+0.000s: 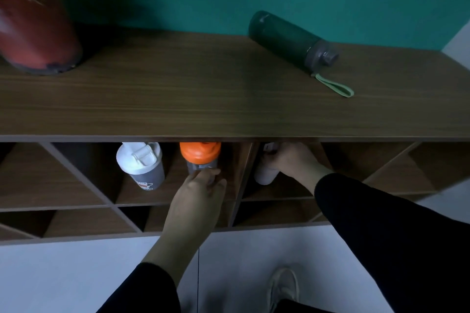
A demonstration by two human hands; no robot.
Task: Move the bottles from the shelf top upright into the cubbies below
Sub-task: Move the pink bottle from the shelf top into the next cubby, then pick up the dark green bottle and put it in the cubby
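Note:
A dark green bottle (287, 39) with a grey cap and a light green strap lies on its side on the wooden shelf top (178, 99), at the back right. In the cubby below the middle stand a white-lidded shaker bottle (142, 165) and an orange-lidded bottle (201, 157), both upright. My left hand (198, 193) touches the lower part of the orange-lidded bottle, its fingers curled around it. In the cubby to the right, my right hand (292, 160) wraps a white bottle (265, 173), which stands upright; its top is hidden under the shelf edge.
A red plant pot (35, 33) with green leaves stands at the shelf top's back left. Diagonal dividers split the cubbies (76, 180) on the left and right. A teal wall rises behind. Pale floor and my shoe (283, 287) are below.

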